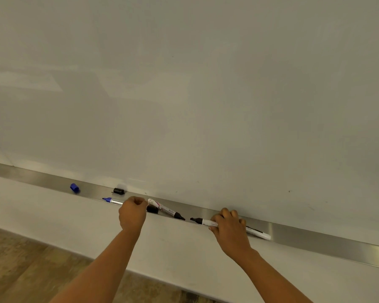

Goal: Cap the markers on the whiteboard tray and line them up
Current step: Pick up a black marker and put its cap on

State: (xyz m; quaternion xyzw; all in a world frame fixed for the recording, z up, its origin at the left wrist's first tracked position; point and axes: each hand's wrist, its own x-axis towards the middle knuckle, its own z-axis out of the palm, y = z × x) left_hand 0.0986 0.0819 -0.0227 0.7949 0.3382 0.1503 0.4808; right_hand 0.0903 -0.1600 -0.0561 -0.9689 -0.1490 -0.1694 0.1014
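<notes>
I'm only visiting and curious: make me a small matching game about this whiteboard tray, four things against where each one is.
Things:
1. blue cap
2. blue-tipped marker
3. slanted black-tipped marker
4. rightmost black-tipped marker

Places:
A. gripped by the right hand
B. lying loose between the two hands
C. gripped by the left hand
D. leftmost thing on the tray

Pairs: 1-D, 2-C, 3-B, 4-A.
</notes>
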